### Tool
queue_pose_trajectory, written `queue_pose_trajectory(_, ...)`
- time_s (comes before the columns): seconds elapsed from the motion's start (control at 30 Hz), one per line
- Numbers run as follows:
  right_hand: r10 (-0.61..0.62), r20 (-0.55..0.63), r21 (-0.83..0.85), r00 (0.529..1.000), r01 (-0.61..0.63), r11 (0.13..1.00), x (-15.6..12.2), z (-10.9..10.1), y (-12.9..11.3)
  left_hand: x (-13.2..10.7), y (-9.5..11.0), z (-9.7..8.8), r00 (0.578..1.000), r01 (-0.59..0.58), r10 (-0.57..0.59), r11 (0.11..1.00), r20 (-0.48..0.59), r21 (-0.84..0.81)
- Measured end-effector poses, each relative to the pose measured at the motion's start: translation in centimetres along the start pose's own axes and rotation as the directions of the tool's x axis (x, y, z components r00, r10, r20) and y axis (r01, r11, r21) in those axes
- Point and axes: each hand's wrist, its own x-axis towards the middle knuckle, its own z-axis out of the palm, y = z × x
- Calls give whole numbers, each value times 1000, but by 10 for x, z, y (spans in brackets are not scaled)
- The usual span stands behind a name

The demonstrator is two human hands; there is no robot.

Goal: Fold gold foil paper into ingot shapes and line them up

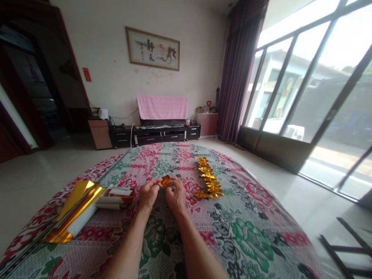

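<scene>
Head | left hand (148, 193) + right hand (176, 195): gold foil (165, 180) | cabinet drawers (147, 139): closed

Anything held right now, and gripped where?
A small gold foil piece: left hand pinches its left end, right hand its right end. Exact fingertip contact is partly hidden.

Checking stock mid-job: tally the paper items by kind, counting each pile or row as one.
Gold piece in left hand and right hand: 1
Row of folded gold pieces: 1 (overlapping, so not counted singly)
Gold-and-white sheet piles, larger pile and smaller pile: 2
Total: 4
</scene>
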Motion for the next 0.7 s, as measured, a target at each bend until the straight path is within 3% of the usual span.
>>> queue_pose_trajectory(0.17, 117, -34, 120, 993, -112, 986, 5, -3, -3, -4, 9, 1, 999, 33, -33, 987, 0, -159)
queue_pose_trajectory(0.27, 242, 64, 226, 968, -251, 941, 8, -4, -2, -7, 14, 2, 998, 55, -48, 954, 30, -294)
queue_pose_trajectory(0.4, 304, 223, 373, 926, -369, 851, 10, -7, -1, -8, 14, 2, 995, 86, -57, 909, 82, -407)
queue_pose_trajectory(0.5, 323, 263, 394, 909, -407, 824, 11, -9, -1, -7, 11, 0, 996, 76, -54, 911, 65, -405)
queue_pose_trajectory(0.7, 322, 269, 374, 908, -406, 834, 10, -11, -4, -1, 7, -4, 997, -38, 18, 952, -70, -303)
